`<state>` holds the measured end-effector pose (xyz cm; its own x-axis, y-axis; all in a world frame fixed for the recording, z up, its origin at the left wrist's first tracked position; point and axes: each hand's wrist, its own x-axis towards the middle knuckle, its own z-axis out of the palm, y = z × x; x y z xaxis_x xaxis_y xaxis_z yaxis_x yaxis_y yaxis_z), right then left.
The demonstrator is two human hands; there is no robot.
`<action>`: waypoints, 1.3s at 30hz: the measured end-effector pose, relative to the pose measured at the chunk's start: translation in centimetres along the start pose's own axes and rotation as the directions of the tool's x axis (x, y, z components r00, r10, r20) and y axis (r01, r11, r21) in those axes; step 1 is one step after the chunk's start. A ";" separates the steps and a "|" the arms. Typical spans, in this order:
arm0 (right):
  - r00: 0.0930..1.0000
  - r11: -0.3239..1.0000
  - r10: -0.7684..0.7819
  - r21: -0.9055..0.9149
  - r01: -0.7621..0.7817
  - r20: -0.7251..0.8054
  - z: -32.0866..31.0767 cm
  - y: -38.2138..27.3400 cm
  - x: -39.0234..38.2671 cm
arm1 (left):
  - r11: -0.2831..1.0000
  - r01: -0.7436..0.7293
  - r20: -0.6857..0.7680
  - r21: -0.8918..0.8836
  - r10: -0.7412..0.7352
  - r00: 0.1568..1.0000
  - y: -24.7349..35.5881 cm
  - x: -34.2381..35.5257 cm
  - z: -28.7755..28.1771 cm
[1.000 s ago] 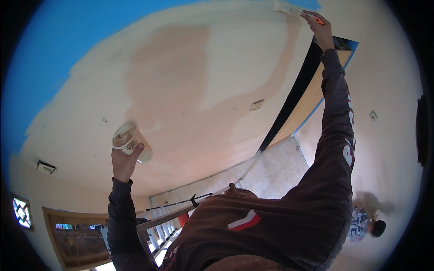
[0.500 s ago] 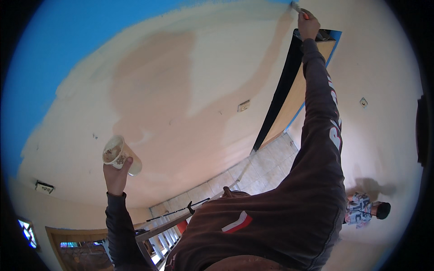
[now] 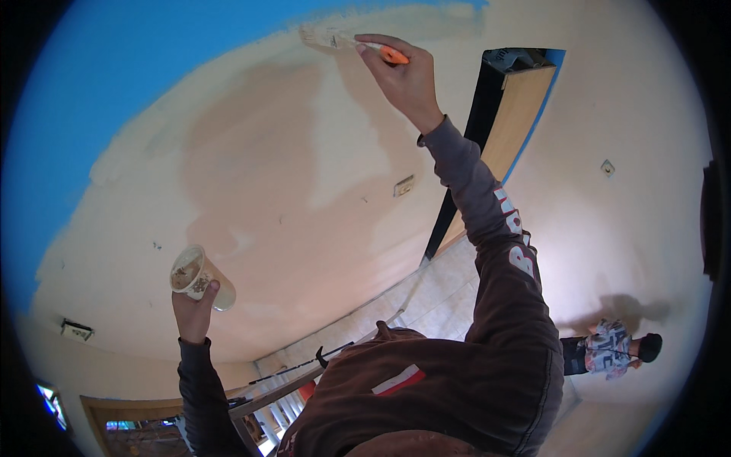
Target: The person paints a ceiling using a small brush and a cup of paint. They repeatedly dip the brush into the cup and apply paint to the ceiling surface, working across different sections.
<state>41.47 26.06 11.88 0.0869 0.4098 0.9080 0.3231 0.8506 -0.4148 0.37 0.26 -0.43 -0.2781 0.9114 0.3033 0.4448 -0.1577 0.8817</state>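
Observation:
My right hand is raised high and closed round the handle of a paintbrush. The brush has an orange handle end and pale, paint-smeared bristles. Its bristles are at the wall, by the border between the blue paint and the cream paint; whether they touch is hard to tell. Lower on the left, my left hand grips a clear plastic cup, tilted, with cream paint in it and brown smears on its side.
A doorway with a wooden side stands right of my right arm. Wall sockets sit in the wall. A ladder is below me, above a tiled floor. Another person stands at the lower right, near the wall.
My right hand has swung left and slightly down along the blue edge with the paintbrush. My left hand and the cup have dropped slightly. More of the other person shows.

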 end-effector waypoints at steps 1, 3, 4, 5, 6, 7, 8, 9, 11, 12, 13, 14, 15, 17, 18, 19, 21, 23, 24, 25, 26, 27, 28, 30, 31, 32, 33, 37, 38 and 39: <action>0.999 1.000 0.019 0.001 -0.019 0.034 -0.4 0.6 0.5 | 1.000 0.008 0.001 -0.003 -0.008 1.000 0.2 0.0 0.1; 0.998 1.000 0.024 0.014 -0.025 0.059 -1.5 2.6 1.8 | 1.000 0.019 -0.001 0.000 -0.019 1.000 0.1 0.0 -0.1; 0.999 1.000 0.007 0.024 -0.008 0.050 -2.6 4.5 2.7 | 1.000 0.017 -0.003 0.003 -0.017 1.000 -0.4 0.0 -0.2; 0.999 0.999 -0.011 0.035 0.009 0.041 -4.0 6.6 3.5 | 1.000 0.015 -0.008 0.006 -0.015 1.000 -0.6 0.2 -0.3; 0.998 0.995 0.047 0.087 -0.051 0.046 -5.8 9.0 4.3 | 1.000 0.007 -0.005 0.001 -0.007 1.000 -0.4 0.4 -0.2; 0.991 0.987 0.121 0.103 -0.126 0.048 -8.1 10.8 4.9 | 1.000 -0.001 -0.003 -0.004 0.001 1.000 -0.1 0.4 0.1; 0.969 0.969 0.241 0.035 -0.243 0.043 -10.0 11.3 5.4 | 1.000 -0.003 -0.016 -0.003 0.003 1.000 0.2 -0.1 0.1; 0.967 0.966 0.255 0.042 -0.256 0.016 -12.0 12.7 5.8 | 1.000 0.002 -0.020 -0.006 -0.002 1.000 0.4 0.0 0.2; 0.964 0.965 0.259 -0.020 -0.261 -0.069 -15.8 14.9 6.5 | 1.000 0.020 -0.026 -0.010 -0.020 0.999 0.7 -0.2 0.4; 0.959 0.962 0.249 -0.082 -0.261 -0.132 -17.9 16.8 6.7 | 1.000 0.011 -0.024 -0.018 -0.012 1.000 0.6 -0.2 0.4; 0.958 0.960 0.233 -0.117 -0.253 -0.167 -19.7 17.3 7.1 | 1.000 0.003 -0.020 -0.030 -0.004 1.000 0.3 -0.1 0.4; 0.959 0.964 0.180 -0.153 -0.216 -0.218 -21.2 18.2 7.4 | 0.999 -0.005 -0.019 -0.037 0.004 1.000 0.2 0.0 0.3; 0.956 0.965 0.125 -0.192 -0.179 -0.266 -22.6 19.1 7.7 | 0.999 -0.002 -0.011 -0.035 0.002 1.000 0.1 0.0 0.2; 0.929 0.930 0.041 -0.325 -0.170 -0.367 -22.9 20.0 7.8 | 1.000 0.010 -0.001 -0.024 -0.010 1.000 0.2 -0.1 0.1; 0.908 0.887 0.002 -0.419 -0.195 -0.419 -22.9 20.2 7.9 | 1.000 0.010 -0.004 -0.021 -0.010 1.000 0.2 -0.2 0.1; 0.885 0.833 -0.045 -0.507 -0.223 -0.464 -22.8 20.4 8.0 | 1.000 0.010 -0.008 -0.020 -0.010 1.000 0.3 -0.2 0.1; 0.886 0.774 -0.175 -0.616 -0.145 -0.429 -21.6 21.1 8.6 | 1.000 0.009 -0.006 -0.019 -0.009 1.000 0.7 -0.1 0.3; 0.891 0.755 -0.231 -0.649 -0.089 -0.391 -18.4 20.0 8.5 | 1.000 0.010 -0.012 -0.015 -0.010 1.000 1.2 -0.3 0.4; 0.899 0.747 -0.251 -0.663 -0.056 -0.359 -16.4 18.6 8.1 | 1.000 0.006 -0.006 -0.011 -0.006 1.000 0.9 -0.2 0.4; 0.905 0.737 -0.272 -0.675 -0.021 -0.325 -14.3 17.0 7.7 | 1.000 0.002 0.000 -0.008 -0.002 1.000 0.4 -0.1 0.2; 0.911 0.803 -0.251 -0.596 0.007 -0.328 -11.2 14.9 6.3 | 1.000 0.001 -0.007 0.004 -0.001 1.000 0.2 -0.2 0.0; 0.917 0.813 -0.256 -0.581 0.033 -0.306 -8.4 12.4 5.2 | 1.000 0.015 0.010 0.025 -0.015 1.000 0.1 -0.3 -0.1; 0.903 0.772 -0.340 -0.626 0.110 -0.261 -6.1 10.5 3.8 | 0.999 0.026 0.028 0.047 -0.027 0.999 0.1 -0.1 -0.4; 0.890 0.814 -0.389 -0.541 0.211 -0.238 -1.1 6.8 1.5 | 0.999 0.022 0.039 0.042 -0.023 0.999 0.0 0.1 -0.3; 0.898 0.822 -0.391 -0.516 0.242 -0.203 1.5 4.5 0.3 | 1.000 0.014 0.027 0.023 -0.015 1.000 0.0 0.0 -0.2; 0.885 0.829 -0.432 -0.462 0.314 -0.174 3.9 2.8 -0.6 | 1.000 0.001 0.020 0.003 -0.001 1.000 -0.1 0.0 -0.2; 0.885 0.849 -0.430 -0.411 0.331 -0.177 6.2 0.3 -1.6 | 1.000 0.002 0.021 0.010 -0.002 1.000 -0.1 0.0 -0.2; 0.929 0.928 -0.366 -0.099 0.360 -0.052 13.5 -5.9 -5.3 | 1.000 -0.002 -0.007 0.030 0.003 1.000 -0.2 -0.2 -0.2; 0.924 0.923 -0.381 -0.065 0.380 -0.016 15.2 -7.0 -6.0 | 0.999 -0.003 -0.020 0.037 0.004 1.000 -0.2 -0.2 -0.3; 0.925 0.925 -0.379 0.030 0.378 0.013 16.5 -8.6 -6.5 | 0.999 -0.005 -0.007 0.046 0.006 1.000 -0.2 -0.1 -0.4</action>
<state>22.63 21.51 8.55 -0.0545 0.0612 0.9966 0.3031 0.9520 -0.0419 0.01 0.04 -0.46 -0.2813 0.9079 0.3107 0.4853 -0.1448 0.8623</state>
